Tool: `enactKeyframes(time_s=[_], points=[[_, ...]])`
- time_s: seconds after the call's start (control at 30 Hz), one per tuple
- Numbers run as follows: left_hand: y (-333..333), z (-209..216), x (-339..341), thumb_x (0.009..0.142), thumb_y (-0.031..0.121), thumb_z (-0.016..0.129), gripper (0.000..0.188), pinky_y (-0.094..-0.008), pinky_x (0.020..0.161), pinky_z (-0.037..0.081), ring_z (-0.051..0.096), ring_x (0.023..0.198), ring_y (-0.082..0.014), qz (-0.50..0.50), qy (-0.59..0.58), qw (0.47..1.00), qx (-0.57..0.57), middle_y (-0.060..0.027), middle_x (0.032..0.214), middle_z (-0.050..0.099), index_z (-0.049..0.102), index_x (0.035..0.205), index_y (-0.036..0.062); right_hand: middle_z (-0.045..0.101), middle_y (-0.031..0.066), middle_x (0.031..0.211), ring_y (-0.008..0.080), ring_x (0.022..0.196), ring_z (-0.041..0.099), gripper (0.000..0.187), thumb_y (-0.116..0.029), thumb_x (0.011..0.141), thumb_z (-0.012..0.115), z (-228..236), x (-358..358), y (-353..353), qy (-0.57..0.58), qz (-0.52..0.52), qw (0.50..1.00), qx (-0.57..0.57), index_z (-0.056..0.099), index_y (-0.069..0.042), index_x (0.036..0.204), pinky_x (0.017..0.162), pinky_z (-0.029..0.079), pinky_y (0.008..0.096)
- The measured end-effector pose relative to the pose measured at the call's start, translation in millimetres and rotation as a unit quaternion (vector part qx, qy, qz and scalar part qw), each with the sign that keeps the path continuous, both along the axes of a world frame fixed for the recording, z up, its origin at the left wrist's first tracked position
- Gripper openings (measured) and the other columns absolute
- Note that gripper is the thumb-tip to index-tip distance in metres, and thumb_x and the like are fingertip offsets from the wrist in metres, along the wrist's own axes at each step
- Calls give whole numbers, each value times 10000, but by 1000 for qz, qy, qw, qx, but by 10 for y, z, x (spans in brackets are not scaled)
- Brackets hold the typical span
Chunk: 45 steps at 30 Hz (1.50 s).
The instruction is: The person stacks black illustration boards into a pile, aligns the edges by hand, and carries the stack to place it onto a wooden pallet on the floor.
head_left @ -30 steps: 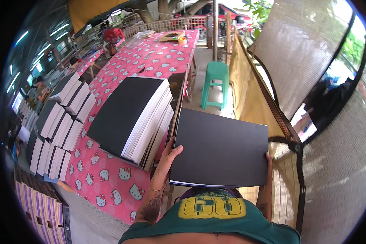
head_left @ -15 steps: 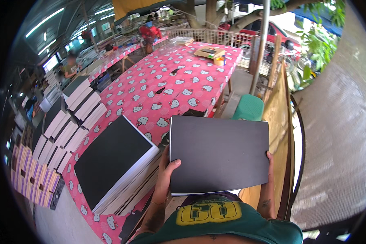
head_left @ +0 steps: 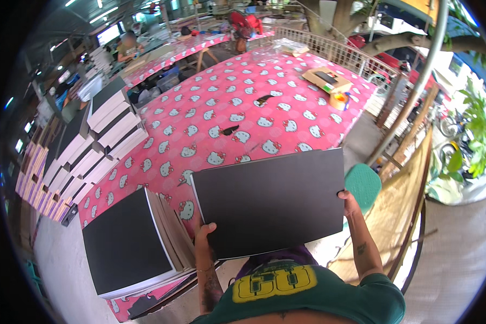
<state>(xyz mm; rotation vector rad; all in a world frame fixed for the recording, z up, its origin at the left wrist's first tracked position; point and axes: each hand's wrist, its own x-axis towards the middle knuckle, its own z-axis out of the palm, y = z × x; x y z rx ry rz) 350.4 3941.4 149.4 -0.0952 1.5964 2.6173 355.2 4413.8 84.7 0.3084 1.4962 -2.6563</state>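
Note:
Both hands hold a wide black card sheet with a pale left edge, in front of my body and over the table's near edge. My left hand grips its lower left side, thumb on top. At the right side my right hand pinches the edge, thumb on the black face. Fingers under the sheet are hidden, and I cannot tell whether it is one sheet or a few. To the left of my left hand lies a thick stack of black-topped sheets with white and brownish edges, on the table.
A pink patterned cloth covers the table. Tall piles of black-covered blocks rise at the left. Far right are a cardboard box and a tape roll. A green stool stands right. Another person sits far back.
The head view has shifted, so the table sits differently in it. The held black sheet has moved left toward the stack, its right end now tipped upward. Both hands keep their grip.

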Motion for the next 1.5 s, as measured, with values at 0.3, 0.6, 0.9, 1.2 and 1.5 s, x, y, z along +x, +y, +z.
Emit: enactKeyframes(time_s=[0.3, 0.6, 0.9, 1.2, 1.5], points=[[-711, -1166, -793, 536, 46, 677, 855, -341, 633, 555, 654, 943, -249, 182, 97, 978, 36, -118, 1137, 638, 501, 1372, 27, 572, 66, 1287, 220, 1237, 505, 963, -23, 569, 795, 75, -2528, -46, 144, 301, 931, 151, 432, -55, 1460, 1022, 441, 379], [-1390, -1773, -569, 597, 223, 877, 907, -481, 869, 563, 620, 1117, -330, 129, 198, 964, 123, -139, 1297, 609, 504, 1402, 34, 573, 91, 1313, 223, 1276, 482, 967, -49, 644, 859, 54, -3043, -431, 202, 483, 816, 244, 386, -29, 1487, 1050, 420, 383], [99, 767, -695, 907, 816, 316, 1009, -508, 1218, 193, 295, 1483, -354, 325, 216, 828, -403, -180, 1593, 350, 311, 1569, 55, 204, 106, 1623, 232, 1473, 206, 1330, -23, 676, 874, 349, -2898, -410, 103, 478, 848, 206, -57, -140, 1618, 1178, 269, 417], [990, 1086, -1846, 819, 570, 715, 914, -615, 1206, 108, 220, 1483, -451, -59, 112, 612, -780, -273, 1568, 281, 334, 1570, 215, 153, 98, 1646, 234, 1496, 172, 1334, -14, 652, 862, 390, -2829, -559, 157, 451, 858, 188, -35, -163, 1628, 1209, 206, 411], [1101, 1243, -1676, 616, 441, 863, 1081, -677, 1173, 135, 199, 1471, -485, -113, 174, 574, -792, -273, 1584, 225, 355, 1552, 253, 96, 139, 1677, 252, 1540, 106, 1312, -140, 675, 896, 530, -2742, -431, 179, 414, 856, 252, -7, -134, 1626, 1237, 135, 415]])
